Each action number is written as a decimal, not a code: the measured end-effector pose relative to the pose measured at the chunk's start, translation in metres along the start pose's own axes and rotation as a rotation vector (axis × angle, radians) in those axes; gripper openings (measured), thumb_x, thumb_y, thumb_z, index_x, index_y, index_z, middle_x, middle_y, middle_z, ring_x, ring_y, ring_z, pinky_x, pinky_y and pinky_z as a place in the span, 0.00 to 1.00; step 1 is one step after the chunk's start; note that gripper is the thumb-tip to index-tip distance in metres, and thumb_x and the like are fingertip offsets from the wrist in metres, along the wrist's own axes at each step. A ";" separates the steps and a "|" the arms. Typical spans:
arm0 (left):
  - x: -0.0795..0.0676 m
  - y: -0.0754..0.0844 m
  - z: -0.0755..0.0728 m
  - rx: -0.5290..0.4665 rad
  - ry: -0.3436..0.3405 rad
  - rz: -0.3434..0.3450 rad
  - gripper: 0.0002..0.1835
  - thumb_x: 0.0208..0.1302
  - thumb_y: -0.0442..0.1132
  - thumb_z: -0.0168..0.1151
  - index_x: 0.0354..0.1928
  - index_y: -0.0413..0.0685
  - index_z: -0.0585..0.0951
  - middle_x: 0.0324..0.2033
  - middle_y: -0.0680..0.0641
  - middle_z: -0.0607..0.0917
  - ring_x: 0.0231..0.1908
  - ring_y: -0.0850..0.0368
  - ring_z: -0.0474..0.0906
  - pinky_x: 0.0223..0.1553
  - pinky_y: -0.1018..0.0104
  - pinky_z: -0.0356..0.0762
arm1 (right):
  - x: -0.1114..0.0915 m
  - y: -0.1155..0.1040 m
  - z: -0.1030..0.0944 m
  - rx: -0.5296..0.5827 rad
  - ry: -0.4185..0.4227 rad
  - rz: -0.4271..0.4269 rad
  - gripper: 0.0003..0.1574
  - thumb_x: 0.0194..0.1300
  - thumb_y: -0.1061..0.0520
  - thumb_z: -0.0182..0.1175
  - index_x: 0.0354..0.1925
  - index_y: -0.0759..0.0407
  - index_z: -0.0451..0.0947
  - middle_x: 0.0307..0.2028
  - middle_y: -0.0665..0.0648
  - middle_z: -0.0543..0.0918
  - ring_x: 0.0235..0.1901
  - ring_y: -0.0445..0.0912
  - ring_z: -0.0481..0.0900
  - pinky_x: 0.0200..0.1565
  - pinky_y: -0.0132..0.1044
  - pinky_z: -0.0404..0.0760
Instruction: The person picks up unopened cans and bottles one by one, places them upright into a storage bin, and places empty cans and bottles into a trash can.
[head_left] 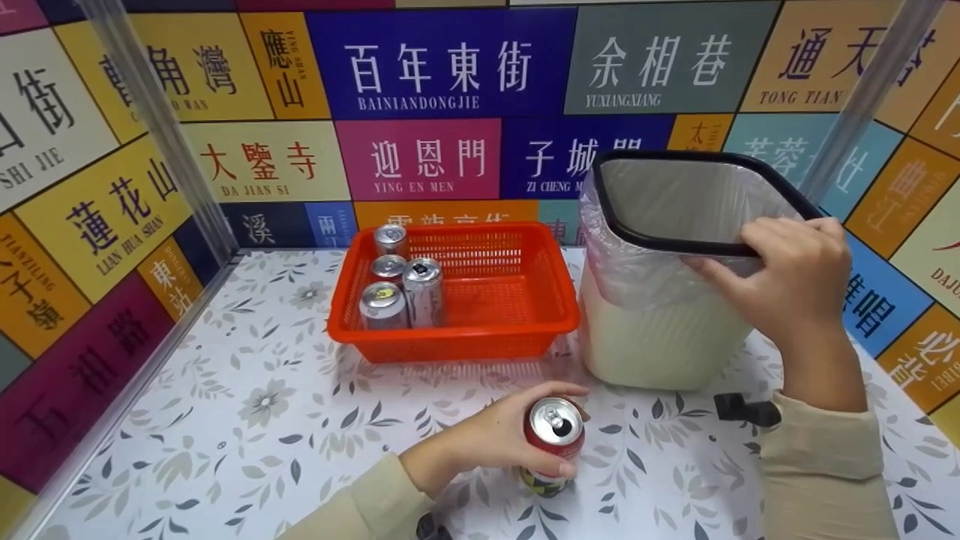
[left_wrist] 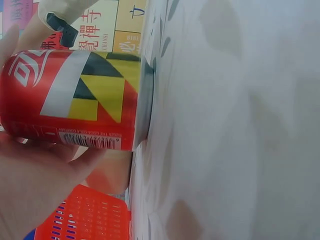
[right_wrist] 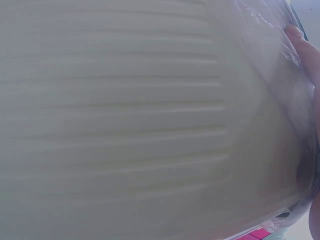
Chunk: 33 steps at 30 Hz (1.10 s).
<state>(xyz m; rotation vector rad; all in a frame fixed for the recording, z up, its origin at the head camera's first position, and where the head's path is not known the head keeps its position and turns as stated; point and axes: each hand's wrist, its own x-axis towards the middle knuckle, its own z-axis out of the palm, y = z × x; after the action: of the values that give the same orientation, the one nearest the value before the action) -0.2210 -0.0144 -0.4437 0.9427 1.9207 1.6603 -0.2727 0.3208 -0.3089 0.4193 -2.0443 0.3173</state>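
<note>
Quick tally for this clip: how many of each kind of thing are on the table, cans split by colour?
Silver cans in the orange basket: 4
Red can, gripped by the left hand: 1
Orange basket: 1
Cream waste bin, rim held by the right hand: 1
Small black object beside the bin: 1
Total: 8

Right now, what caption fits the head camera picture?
Left hand grips a red drink can; right hand holds the cream plastic bin's black rim.
</note>
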 end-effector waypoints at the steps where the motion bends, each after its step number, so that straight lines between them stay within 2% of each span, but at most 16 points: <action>1: 0.000 0.000 0.001 0.007 0.006 -0.009 0.44 0.55 0.31 0.83 0.73 0.60 0.75 0.57 0.59 0.86 0.57 0.65 0.81 0.63 0.68 0.77 | 0.000 0.000 0.000 -0.001 -0.002 0.000 0.40 0.55 0.35 0.77 0.20 0.59 0.64 0.18 0.62 0.71 0.23 0.57 0.69 0.41 0.57 0.61; 6: 0.000 0.001 0.004 0.025 0.048 -0.062 0.33 0.55 0.35 0.83 0.62 0.64 0.82 0.51 0.62 0.86 0.54 0.65 0.81 0.60 0.68 0.78 | 0.000 0.000 0.000 -0.006 -0.007 0.000 0.40 0.56 0.34 0.76 0.20 0.59 0.64 0.18 0.62 0.71 0.23 0.57 0.69 0.41 0.57 0.61; 10: 0.000 0.002 0.006 0.013 0.057 -0.051 0.28 0.55 0.35 0.82 0.57 0.60 0.83 0.47 0.61 0.87 0.51 0.65 0.82 0.59 0.67 0.79 | 0.001 0.000 0.000 -0.008 0.002 -0.002 0.40 0.56 0.34 0.76 0.19 0.59 0.63 0.18 0.61 0.69 0.22 0.57 0.68 0.41 0.57 0.61; 14: 0.000 0.001 0.006 -0.004 0.051 -0.029 0.28 0.55 0.34 0.81 0.57 0.58 0.83 0.46 0.60 0.87 0.51 0.64 0.82 0.59 0.66 0.78 | 0.000 0.001 -0.001 -0.010 0.000 0.001 0.39 0.57 0.35 0.76 0.19 0.59 0.63 0.18 0.61 0.70 0.23 0.57 0.69 0.41 0.57 0.62; 23: -0.003 0.002 0.007 -0.034 0.061 -0.043 0.26 0.54 0.35 0.81 0.56 0.58 0.85 0.48 0.58 0.87 0.51 0.63 0.82 0.58 0.66 0.79 | 0.000 0.001 -0.002 -0.021 -0.017 -0.001 0.39 0.58 0.34 0.76 0.20 0.59 0.65 0.19 0.61 0.72 0.23 0.56 0.69 0.42 0.57 0.63; 33: -0.005 0.005 0.006 -0.042 0.071 -0.040 0.27 0.54 0.33 0.80 0.57 0.57 0.85 0.49 0.58 0.87 0.51 0.63 0.82 0.57 0.66 0.80 | 0.001 0.000 -0.001 -0.016 0.017 -0.022 0.41 0.56 0.32 0.75 0.18 0.59 0.64 0.17 0.62 0.71 0.21 0.58 0.69 0.40 0.56 0.62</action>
<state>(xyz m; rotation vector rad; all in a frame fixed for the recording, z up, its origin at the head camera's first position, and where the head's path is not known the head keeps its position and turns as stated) -0.2121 -0.0139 -0.4410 0.8345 1.9299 1.7251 -0.2723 0.3214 -0.3080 0.4270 -2.0232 0.2898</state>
